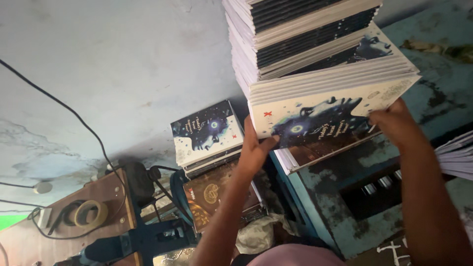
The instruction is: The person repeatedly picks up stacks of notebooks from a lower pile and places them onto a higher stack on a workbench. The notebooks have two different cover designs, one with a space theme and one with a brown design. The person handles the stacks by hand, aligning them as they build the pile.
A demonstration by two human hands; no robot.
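Note:
A tall stack of thin books (315, 44) with white and dark covers stands in front of me, its upper part out of frame. The nearest book (320, 118) has a white cover with a dark blue face design. My left hand (253, 150) grips that book's left edge from below. My right hand (394, 123) holds its right edge. Both forearms reach up from the bottom of the view.
A smaller pile of the same books (207, 133) sits to the left, above a brown book (214, 199). A teal machine body (335, 197) lies under the stack. At lower left are a wooden board (103, 197), a tape roll (88, 213) and black cables (74, 116). More paper sheets (458, 155) show at the right edge.

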